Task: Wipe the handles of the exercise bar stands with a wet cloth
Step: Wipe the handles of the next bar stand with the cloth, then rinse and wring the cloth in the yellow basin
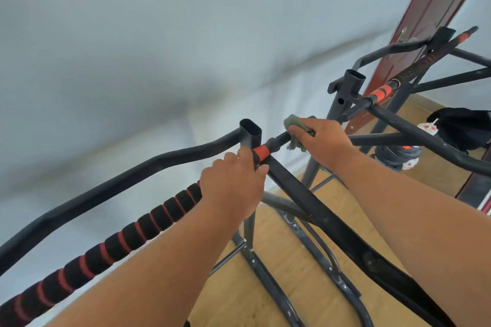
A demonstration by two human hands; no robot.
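A black foam handle with red rings (111,243) runs from the lower left up to the near stand's upright tube (250,132). My left hand (233,183) grips this handle just below its orange collar (261,152). Past the collar a black threaded end sticks out, and my right hand (322,143) holds a green cloth (293,127) wrapped round that end. A second stand (354,79) behind carries a similar handle with an orange section (381,93) and a dark grip.
Dark metal frame bars (318,210) cross under my arms down to a wooden floor (279,260). Weight plates (397,155) lie at the right, beside a black bag (465,127). A pale wall fills the left; a red-brown door (435,5) stands behind the far stand.
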